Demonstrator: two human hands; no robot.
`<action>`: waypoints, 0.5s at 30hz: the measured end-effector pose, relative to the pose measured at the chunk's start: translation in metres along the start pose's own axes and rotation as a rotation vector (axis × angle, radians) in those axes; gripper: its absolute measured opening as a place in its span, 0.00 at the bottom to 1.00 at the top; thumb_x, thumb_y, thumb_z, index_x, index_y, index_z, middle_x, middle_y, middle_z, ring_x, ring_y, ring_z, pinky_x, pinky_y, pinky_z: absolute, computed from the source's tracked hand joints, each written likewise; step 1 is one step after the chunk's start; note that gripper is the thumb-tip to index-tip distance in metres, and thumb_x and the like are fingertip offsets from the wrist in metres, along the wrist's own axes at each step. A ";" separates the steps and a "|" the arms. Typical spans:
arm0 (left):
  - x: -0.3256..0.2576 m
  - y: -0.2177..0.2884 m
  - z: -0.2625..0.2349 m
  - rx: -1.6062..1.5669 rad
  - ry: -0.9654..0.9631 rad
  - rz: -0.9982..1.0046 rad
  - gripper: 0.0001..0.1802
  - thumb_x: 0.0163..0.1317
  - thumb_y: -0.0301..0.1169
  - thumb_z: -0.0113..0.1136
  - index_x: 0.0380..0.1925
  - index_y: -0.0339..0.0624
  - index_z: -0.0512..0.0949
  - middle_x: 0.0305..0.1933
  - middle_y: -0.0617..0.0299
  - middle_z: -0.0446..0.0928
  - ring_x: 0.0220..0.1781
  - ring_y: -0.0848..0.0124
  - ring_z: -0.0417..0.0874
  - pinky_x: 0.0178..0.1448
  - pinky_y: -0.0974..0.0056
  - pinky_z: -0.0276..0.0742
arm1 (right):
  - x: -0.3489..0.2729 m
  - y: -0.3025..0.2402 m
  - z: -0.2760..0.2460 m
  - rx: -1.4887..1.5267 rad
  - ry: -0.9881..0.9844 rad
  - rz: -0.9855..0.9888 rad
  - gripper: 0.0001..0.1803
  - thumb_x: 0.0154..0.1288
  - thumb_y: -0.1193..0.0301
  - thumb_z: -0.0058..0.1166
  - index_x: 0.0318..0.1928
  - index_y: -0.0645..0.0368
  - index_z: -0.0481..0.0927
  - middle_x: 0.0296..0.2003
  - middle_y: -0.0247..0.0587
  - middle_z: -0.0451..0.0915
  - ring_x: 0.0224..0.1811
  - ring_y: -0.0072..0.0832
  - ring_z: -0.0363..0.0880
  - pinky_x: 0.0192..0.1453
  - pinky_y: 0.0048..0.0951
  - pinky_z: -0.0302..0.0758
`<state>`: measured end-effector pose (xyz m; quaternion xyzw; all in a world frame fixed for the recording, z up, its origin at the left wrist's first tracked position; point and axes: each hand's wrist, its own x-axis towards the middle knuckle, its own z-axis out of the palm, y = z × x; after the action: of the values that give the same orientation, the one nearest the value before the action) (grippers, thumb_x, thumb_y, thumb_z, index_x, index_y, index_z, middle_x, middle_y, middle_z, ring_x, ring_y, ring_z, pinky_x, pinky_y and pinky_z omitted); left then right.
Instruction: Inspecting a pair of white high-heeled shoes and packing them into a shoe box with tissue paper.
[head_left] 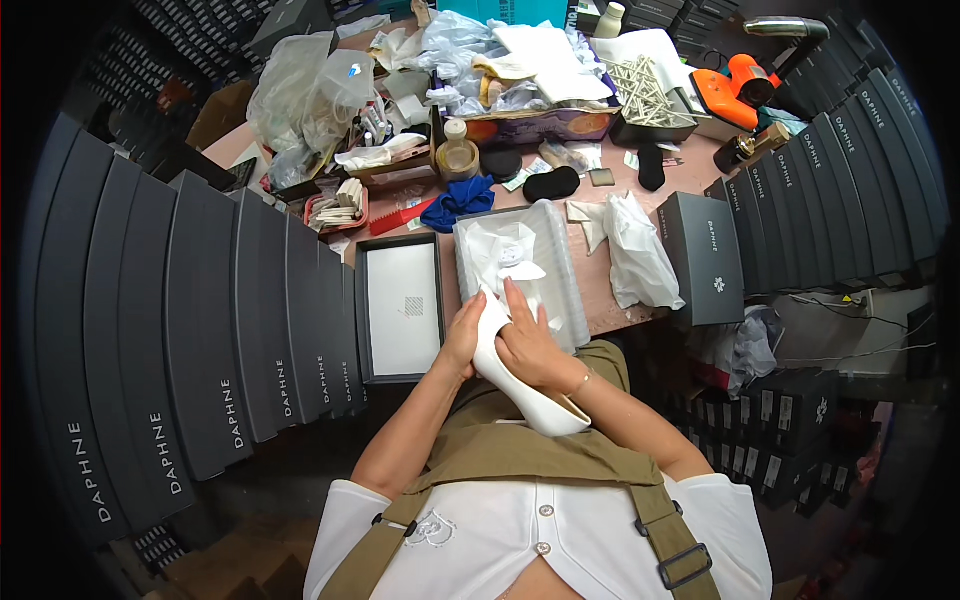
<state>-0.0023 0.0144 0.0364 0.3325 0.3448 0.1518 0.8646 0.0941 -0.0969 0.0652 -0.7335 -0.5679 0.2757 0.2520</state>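
Observation:
A white pump (pixel 512 385) is held over my lap, tilted, with one end toward the table and the other toward my body. Wrapped along its left side is my left hand (pixel 464 335). My right hand (pixel 532 348) grips it from the right, its fingers lying over the upper part of the shoe and partly hidden. Just beyond my hands sits an open shoe box (pixel 574 285) lined with white tissue paper (pixel 505 245); what the paper covers cannot be made out. A dark box lid (pixel 438 310) with a white inside lies left of it.
Stacks of dark shoe boxes (pixel 205 330) wall the left, and more boxes (pixel 850 190) line the right. Farther back are a blue cloth (pixel 458 204), a red brush (pixel 398 217), a bottle (pixel 457 155), a bin of white sticks (pixel 645 95) and an orange tool (pixel 735 92). A white bag (pixel 637 255) lies right.

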 end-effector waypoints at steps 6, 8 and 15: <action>-0.001 0.017 -0.004 -0.117 -0.082 0.038 0.23 0.74 0.44 0.39 0.56 0.37 0.69 0.51 0.57 0.75 0.53 0.70 0.76 0.59 0.64 0.71 | 0.028 0.000 -0.011 0.134 -0.128 -0.238 0.21 0.66 0.66 0.42 0.42 0.80 0.70 0.72 0.63 0.31 0.75 0.59 0.27 0.72 0.62 0.37; 0.003 0.005 -0.020 -0.157 -0.096 0.001 0.23 0.74 0.44 0.39 0.57 0.38 0.68 0.52 0.57 0.74 0.53 0.69 0.76 0.58 0.64 0.72 | 0.022 -0.006 -0.019 0.128 -0.207 -0.284 0.18 0.65 0.68 0.43 0.45 0.73 0.72 0.73 0.58 0.32 0.75 0.59 0.27 0.73 0.60 0.37; -0.005 0.018 -0.010 -0.089 -0.102 -0.029 0.26 0.71 0.51 0.40 0.56 0.42 0.65 0.39 0.50 0.76 0.43 0.60 0.82 0.47 0.59 0.80 | -0.026 0.009 -0.047 0.358 -0.382 -0.193 0.26 0.67 0.70 0.40 0.66 0.55 0.64 0.69 0.57 0.55 0.76 0.48 0.41 0.73 0.55 0.42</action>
<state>-0.0133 0.0295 0.0460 0.2960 0.2978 0.1375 0.8971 0.1274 -0.1271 0.0966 -0.5544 -0.6148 0.4797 0.2907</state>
